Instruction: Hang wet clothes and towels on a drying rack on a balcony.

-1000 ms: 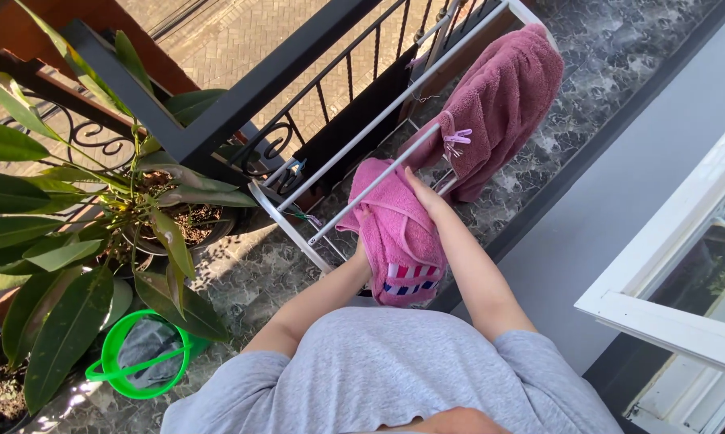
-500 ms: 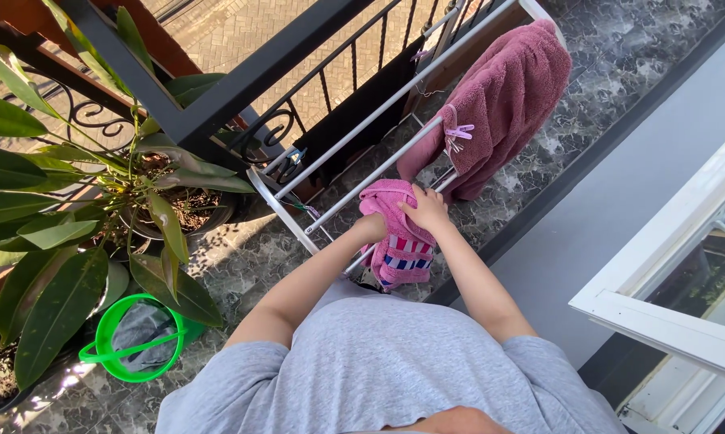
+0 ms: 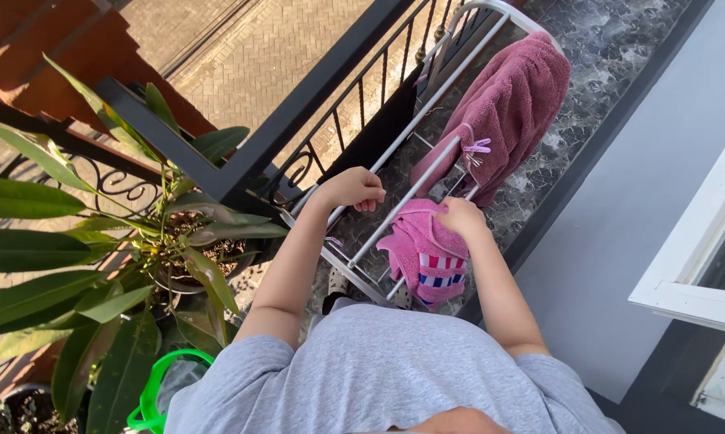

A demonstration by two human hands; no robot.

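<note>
Two towels (image 3: 427, 253), one drying rack (image 3: 394, 137)

Sunlit marble balcony floor (image 3: 620, 48), black railing (image 3: 314, 112), grey wall (image 3: 660, 185), potted plants (image 3: 97, 273).

Right hand (image 3: 461, 215) on pink towel (image 3: 423, 255), drying rack (image 3: 410, 195)

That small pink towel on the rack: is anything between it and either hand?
Nothing visible for the right hand: it rests directly on the small pink towel, which hangs over a rail of the white drying rack. The left hand is apart from it, closed near an outer rail, with one white rail between it and the towel.
</note>
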